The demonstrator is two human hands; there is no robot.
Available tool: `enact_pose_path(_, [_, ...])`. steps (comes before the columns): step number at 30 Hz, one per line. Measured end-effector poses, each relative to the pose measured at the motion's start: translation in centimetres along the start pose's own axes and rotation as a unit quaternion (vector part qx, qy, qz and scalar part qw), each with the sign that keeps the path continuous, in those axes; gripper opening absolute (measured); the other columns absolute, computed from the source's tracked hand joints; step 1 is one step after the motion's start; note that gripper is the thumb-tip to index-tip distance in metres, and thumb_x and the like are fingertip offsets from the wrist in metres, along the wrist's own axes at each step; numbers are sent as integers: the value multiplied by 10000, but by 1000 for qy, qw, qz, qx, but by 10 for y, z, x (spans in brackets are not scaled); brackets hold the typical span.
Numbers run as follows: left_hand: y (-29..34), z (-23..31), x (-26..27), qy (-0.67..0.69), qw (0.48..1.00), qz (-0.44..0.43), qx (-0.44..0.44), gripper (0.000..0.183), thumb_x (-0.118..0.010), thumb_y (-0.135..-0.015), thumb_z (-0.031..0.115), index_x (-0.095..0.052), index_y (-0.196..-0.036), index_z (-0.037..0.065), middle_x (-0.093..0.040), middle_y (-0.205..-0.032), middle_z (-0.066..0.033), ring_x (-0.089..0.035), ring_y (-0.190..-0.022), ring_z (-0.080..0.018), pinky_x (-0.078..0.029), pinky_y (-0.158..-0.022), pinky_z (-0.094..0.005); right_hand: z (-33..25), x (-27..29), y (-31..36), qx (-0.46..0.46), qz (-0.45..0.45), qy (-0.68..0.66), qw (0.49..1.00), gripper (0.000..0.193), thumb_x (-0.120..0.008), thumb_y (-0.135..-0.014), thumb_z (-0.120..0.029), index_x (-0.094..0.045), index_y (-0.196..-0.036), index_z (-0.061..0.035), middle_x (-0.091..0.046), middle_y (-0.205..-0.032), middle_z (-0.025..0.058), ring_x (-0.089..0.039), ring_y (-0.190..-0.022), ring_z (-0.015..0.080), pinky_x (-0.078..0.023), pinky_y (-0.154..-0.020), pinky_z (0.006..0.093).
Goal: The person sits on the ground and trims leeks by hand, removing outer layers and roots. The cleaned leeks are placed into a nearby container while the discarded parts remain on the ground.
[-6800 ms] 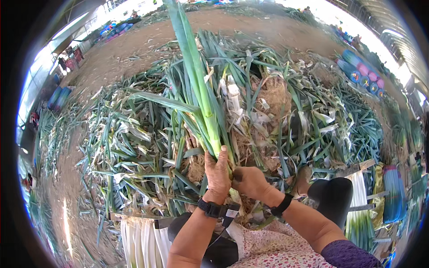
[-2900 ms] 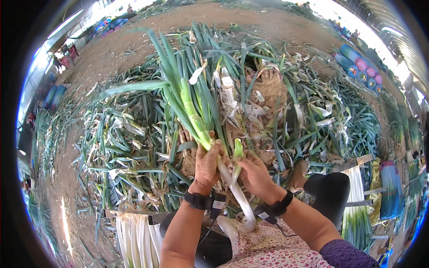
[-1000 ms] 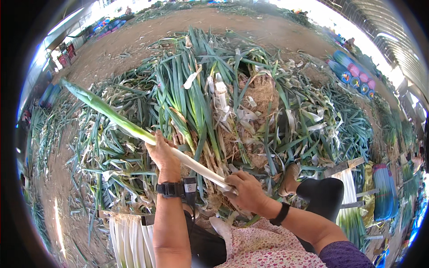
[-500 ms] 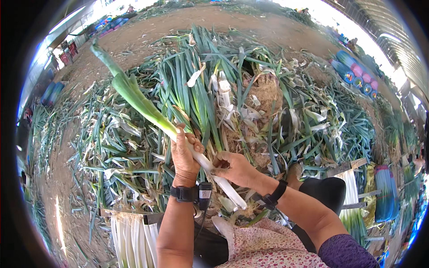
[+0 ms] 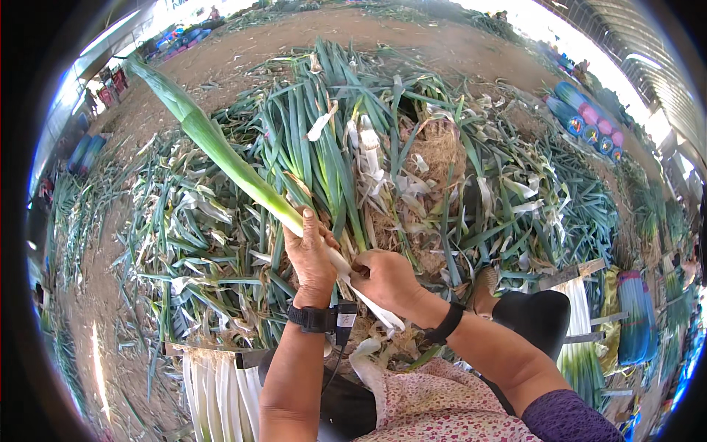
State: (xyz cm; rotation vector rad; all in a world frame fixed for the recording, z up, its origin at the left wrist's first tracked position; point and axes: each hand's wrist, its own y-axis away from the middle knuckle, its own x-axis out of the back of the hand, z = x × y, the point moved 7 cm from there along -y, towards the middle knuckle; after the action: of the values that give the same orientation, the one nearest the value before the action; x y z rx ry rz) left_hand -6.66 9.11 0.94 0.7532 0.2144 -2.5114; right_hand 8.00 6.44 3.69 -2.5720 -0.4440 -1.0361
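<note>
A long leek [image 5: 224, 155] slants across in front of me, its green leaves pointing up to the far left and its white root end towards my lap. My left hand [image 5: 311, 258] is wrapped round the pale part of the stem, thumb along the top. Just below it, the curled fingers of my right hand [image 5: 392, 281] pinch at the side of the white shaft; the fingertips are partly hidden. Near the root end the white part looks split into strips. Beyond my hands lies a bunch of untrimmed leeks [image 5: 317, 147] on the heap.
Cut leaves and peelings [image 5: 213, 221] cover the ground around me. White leek stalks stand in a rack [image 5: 221, 353] at my lower left; another rack [image 5: 578, 306] is on the right. Beside that are blue-wrapped bundles [image 5: 635, 317]. More wrapped bundles [image 5: 589, 118] lie far right.
The leek's leafy end has swung further left and shows more of its length. My right fingers have closed in more tightly on the white shaft, whose lower end now looks split.
</note>
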Motion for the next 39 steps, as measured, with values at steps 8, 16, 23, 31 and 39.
enact_pose_path(8, [3, 7, -3, -8, 1000, 3, -26, 289, -636, -899, 300, -494, -1039, 91, -467, -666, 0, -471, -491, -87, -417, -441, -231, 10, -6, -5, -30, 20, 2, 999, 137, -633, -690, -150, -650, -765, -36, -635, -744, 155, -624, -696, 346, -503, -633, 388])
enact_pose_path(16, [1, 14, 4, -2, 1000, 30, 3, 264, -610, -913, 305, -481, -1021, 101, -453, -646, 6, -472, -489, -90, -414, -429, -235, 58, -6, 10, -212, 44, -496, 841, 124, -556, -789, -109, -589, -873, -25, -648, -821, 137, -649, -723, 254, -501, -627, 372])
enact_pose_path(23, [-14, 36, 28, -29, 994, 106, -20, 264, -608, -914, 301, -454, -999, 105, -433, -633, 5, -443, -472, -98, -391, -405, -229, 90, -21, 102, -286, -250, -300, 875, 211, -504, -798, -139, -603, -933, -10, -632, -865, 146, -624, -694, 261, -493, -632, 379])
enact_pose_path(31, [-25, 41, 47, -43, 985, 158, -50, 258, -579, -933, 269, -426, -1026, 84, -430, -651, -5, -436, -479, -99, -387, -409, -235, 94, 3, 156, -157, -191, 30, 969, 477, -671, -766, -436, -629, -1082, -80, -628, -1047, 164, -604, -991, 332, -479, -851, 398])
enact_pose_path(39, [-23, 31, 40, -84, 981, 160, -62, 268, -560, -939, 250, -406, -1061, 67, -437, -702, -17, -444, -498, -112, -388, -414, -248, 34, -6, 76, 47, -79, 130, 987, 284, -718, -729, -248, -605, -942, -97, -580, -865, 62, -603, -845, 267, -467, -727, 391])
